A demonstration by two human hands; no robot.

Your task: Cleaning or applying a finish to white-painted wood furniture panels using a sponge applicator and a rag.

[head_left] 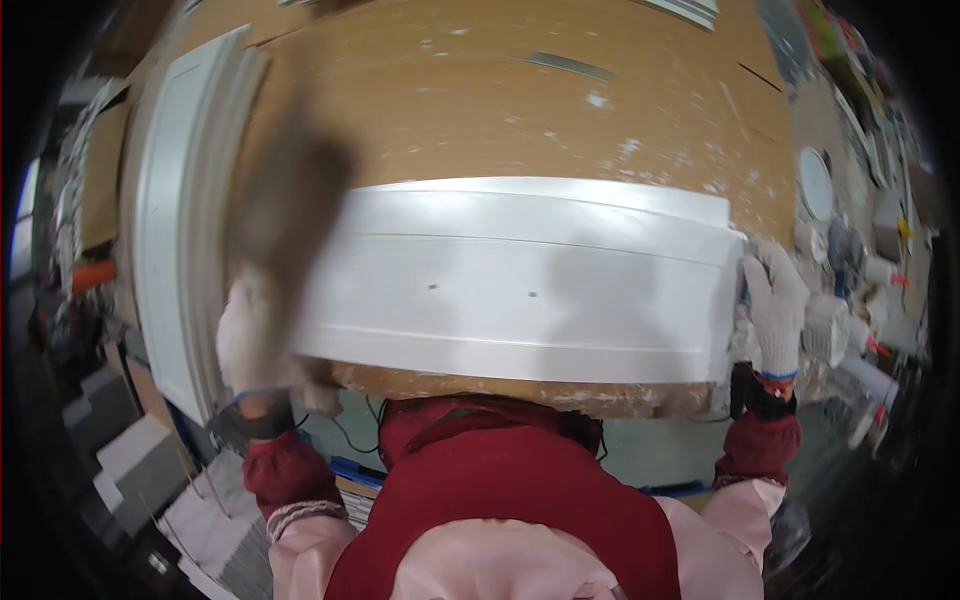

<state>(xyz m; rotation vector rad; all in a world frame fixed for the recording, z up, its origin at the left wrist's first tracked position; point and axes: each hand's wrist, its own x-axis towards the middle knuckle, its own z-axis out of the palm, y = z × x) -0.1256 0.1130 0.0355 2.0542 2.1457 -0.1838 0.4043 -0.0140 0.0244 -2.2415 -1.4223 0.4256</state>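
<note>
A long white panel (pixel 480 265) with a raised border and two small dark marks lies crosswise in front of me on a brown work surface. My right hand (pixel 775 305), in a white knit glove, is closed at the panel's right end, fingertips by its far corner. At the left end is my left hand (pixel 250 335), also gloved and partly smeared by motion. It looks closed around the lower part of a blurred brown-grey object (pixel 300 195), which rises over the panel's left end. The motion blur hides what kind of object that is.
More white panels (pixel 175 210) stand stacked along the left. A thin grey strip (pixel 570 66) lies on the paint-flecked brown board (pixel 450 110) beyond the panel. Along the right are a round white lid (pixel 815 183) and several bottles and containers. Grey stacked pieces (pixel 135 450) sit lower left.
</note>
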